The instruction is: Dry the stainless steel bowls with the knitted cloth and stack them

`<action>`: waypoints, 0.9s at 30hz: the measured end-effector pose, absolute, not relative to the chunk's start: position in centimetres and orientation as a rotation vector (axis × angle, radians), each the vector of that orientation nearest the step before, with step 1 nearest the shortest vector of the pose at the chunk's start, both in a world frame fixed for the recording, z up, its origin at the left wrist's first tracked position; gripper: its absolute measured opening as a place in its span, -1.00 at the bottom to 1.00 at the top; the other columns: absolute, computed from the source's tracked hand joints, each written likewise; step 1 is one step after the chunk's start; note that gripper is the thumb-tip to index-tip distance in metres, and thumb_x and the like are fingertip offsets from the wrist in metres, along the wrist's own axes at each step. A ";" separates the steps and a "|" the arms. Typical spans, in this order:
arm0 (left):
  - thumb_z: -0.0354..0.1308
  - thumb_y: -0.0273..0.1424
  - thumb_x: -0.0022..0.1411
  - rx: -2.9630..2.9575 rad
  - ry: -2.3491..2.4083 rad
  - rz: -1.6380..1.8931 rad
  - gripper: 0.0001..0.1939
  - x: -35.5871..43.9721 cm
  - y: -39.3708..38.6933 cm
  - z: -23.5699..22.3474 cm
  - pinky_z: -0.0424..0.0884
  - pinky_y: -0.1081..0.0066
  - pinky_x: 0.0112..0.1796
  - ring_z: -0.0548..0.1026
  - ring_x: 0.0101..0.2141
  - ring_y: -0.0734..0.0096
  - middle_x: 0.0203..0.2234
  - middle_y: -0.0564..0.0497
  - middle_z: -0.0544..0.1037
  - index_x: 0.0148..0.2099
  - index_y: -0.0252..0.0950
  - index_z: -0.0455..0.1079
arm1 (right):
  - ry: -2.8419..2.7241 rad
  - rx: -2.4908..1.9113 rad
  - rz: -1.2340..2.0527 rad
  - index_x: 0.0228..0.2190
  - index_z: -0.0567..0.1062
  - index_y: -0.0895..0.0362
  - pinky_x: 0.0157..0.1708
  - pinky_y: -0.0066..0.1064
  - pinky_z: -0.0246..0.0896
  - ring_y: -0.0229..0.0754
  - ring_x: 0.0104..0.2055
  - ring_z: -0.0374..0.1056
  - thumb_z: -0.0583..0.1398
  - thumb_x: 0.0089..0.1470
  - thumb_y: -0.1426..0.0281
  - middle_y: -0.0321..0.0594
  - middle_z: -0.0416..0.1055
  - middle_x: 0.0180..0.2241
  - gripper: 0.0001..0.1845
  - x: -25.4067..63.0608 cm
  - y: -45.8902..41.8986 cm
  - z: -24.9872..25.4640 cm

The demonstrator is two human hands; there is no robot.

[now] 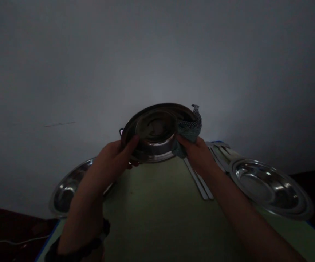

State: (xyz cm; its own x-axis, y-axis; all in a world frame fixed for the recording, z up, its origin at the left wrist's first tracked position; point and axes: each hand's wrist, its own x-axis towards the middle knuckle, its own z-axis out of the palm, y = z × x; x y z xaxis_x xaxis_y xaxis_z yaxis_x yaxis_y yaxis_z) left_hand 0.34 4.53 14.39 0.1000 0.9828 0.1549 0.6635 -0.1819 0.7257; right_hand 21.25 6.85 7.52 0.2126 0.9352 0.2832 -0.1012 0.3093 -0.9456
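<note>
A shiny metal bowl (pixel 157 145) is held up above the table and tilted, its round flat part facing me. My left hand (pixel 119 154) grips its left rim, thumb on the near face and fingertips showing underneath. In my right hand (pixel 194 149) is a grey-green cloth (pixel 190 131) with a patterned edge, pressed onto the right side of the bowl. That hand is closed around cloth and rim, and some fingers are hidden behind them. A small dark loop shows at the bowl's left edge; I cannot tell what it is.
A metal bowl (pixel 64 193) stands at the table's left, partly behind my left forearm. To the right are stacked metal bowls (pixel 269 185) and several long flat metal utensils (pixel 220 156), with more (pixel 199 182) near my right wrist. Behind the green table (pixel 157 211) rises a grey wall (pixel 146 54).
</note>
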 end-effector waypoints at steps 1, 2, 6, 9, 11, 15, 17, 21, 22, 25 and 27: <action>-0.04 0.07 0.17 1.954 1.617 0.917 -0.48 0.0 4.5 14.5 0.42 0.35 -0.47 0.54 -0.49 0.24 -0.53 -0.07 0.60 -0.37 -0.28 0.46 | -1.174 -1.022 0.846 -0.38 0.55 0.15 -0.11 -0.21 0.28 -0.08 -0.17 0.44 0.24 -0.03 0.19 -0.17 0.56 -0.30 -0.72 21.6 6.7 7.8; 0.00 0.04 0.17 2.027 1.630 0.956 -0.52 -0.2 4.4 14.5 0.41 0.36 -0.43 0.54 -0.44 0.24 -0.47 -0.06 0.62 -0.33 -0.27 0.46 | -1.244 -1.057 0.812 -0.38 0.55 0.15 -0.13 -0.21 0.28 -0.07 -0.18 0.44 0.24 -0.04 0.19 -0.17 0.56 -0.30 -0.72 21.9 6.5 8.1; 0.06 -0.06 0.16 2.230 1.649 0.886 -0.63 -0.2 3.9 14.7 0.34 0.40 -0.44 0.53 -0.39 0.25 -0.45 -0.03 0.61 -0.29 -0.26 0.47 | -1.567 -1.180 0.661 -0.39 0.54 0.17 -0.28 -0.24 0.30 -0.06 -0.29 0.44 0.20 -0.01 0.22 -0.16 0.54 -0.37 -0.73 23.2 5.8 9.2; 0.02 -0.07 0.16 2.269 1.671 0.732 -0.61 0.3 3.3 15.2 0.24 0.42 -0.54 0.47 -0.53 0.30 -0.60 -0.01 0.55 -0.48 -0.25 0.44 | -1.685 -1.262 0.424 -0.37 0.53 0.17 -0.36 -0.28 0.29 -0.07 -0.33 0.43 0.18 0.01 0.29 -0.17 0.53 -0.40 -0.78 23.6 5.1 10.1; -0.02 -0.10 0.16 2.262 1.730 0.736 -0.57 0.7 2.9 15.7 0.18 0.41 -0.57 0.41 -0.59 0.33 -0.69 0.00 0.48 -0.59 -0.25 0.37 | -1.690 -1.287 0.239 -0.27 0.51 0.16 -0.38 -0.29 0.28 -0.06 -0.33 0.44 0.20 0.00 0.31 -0.18 0.53 -0.38 -0.75 23.5 4.5 10.8; -0.06 -0.13 0.17 2.289 1.751 0.796 -0.56 1.2 2.4 16.1 0.14 0.42 -0.57 0.36 -0.62 0.39 -0.73 0.01 0.40 -0.65 -0.25 0.28 | -1.610 -1.223 -0.138 -0.03 0.40 0.11 -0.29 -0.25 0.29 -0.03 -0.21 0.44 0.23 -0.03 0.34 -0.14 0.52 -0.20 -0.53 22.8 3.4 12.0; -0.05 -0.15 0.16 2.349 1.696 0.733 -0.58 1.2 2.3 16.1 0.15 0.42 -0.55 0.37 -0.61 0.40 -0.71 0.01 0.43 -0.63 -0.26 0.30 | -1.627 -1.206 -0.216 -0.07 0.41 0.10 -0.27 -0.26 0.28 -0.04 -0.20 0.43 0.22 -0.03 0.38 -0.13 0.51 -0.19 -0.58 22.6 3.2 12.2; -0.06 -0.17 0.16 2.405 1.646 0.519 -0.59 1.3 1.7 16.2 0.16 0.41 -0.54 0.42 -0.59 0.36 -0.65 -0.04 0.50 -0.56 -0.28 0.42 | -1.756 -1.418 -0.099 -0.36 0.46 0.10 -0.49 -0.34 0.16 -0.09 -0.46 0.39 0.24 -0.07 0.36 -0.24 0.46 -0.52 -0.85 22.7 3.3 11.8; -0.07 -0.16 0.16 2.412 1.647 0.497 -0.58 1.3 1.7 16.2 0.16 0.40 -0.54 0.43 -0.58 0.35 -0.64 -0.05 0.52 -0.54 -0.28 0.44 | -1.779 -1.453 -0.044 -0.40 0.45 0.10 -0.52 -0.36 0.12 -0.10 -0.49 0.37 0.25 -0.08 0.34 -0.26 0.43 -0.56 -0.86 22.8 3.4 11.5; -0.06 -0.16 0.16 2.391 1.630 0.624 -0.59 1.3 2.1 15.7 0.19 0.40 -0.52 0.44 -0.55 0.32 -0.61 -0.04 0.53 -0.46 -0.30 0.50 | -1.723 -1.406 0.047 -0.41 0.45 0.10 -0.50 -0.38 0.10 -0.12 -0.45 0.36 0.26 -0.07 0.28 -0.25 0.45 -0.51 -0.84 22.8 4.0 10.8; -0.03 -0.19 0.15 2.277 1.610 0.819 -0.62 1.3 2.9 15.0 0.22 0.40 -0.51 0.43 -0.52 0.32 -0.61 -0.02 0.51 -0.45 -0.31 0.50 | -1.590 -1.347 0.060 -0.39 0.46 0.11 -0.46 -0.38 0.12 -0.13 -0.42 0.35 0.25 -0.04 0.23 -0.24 0.46 -0.47 -0.79 22.6 4.5 10.4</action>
State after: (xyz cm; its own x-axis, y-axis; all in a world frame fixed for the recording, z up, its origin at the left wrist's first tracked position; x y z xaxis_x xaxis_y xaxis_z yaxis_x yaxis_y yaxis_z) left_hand 1.34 2.85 15.04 0.2382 0.9216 0.3063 0.7901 -0.3673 0.4908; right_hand 22.64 4.46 10.40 0.1315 0.7601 0.6364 0.7100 0.3758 -0.5955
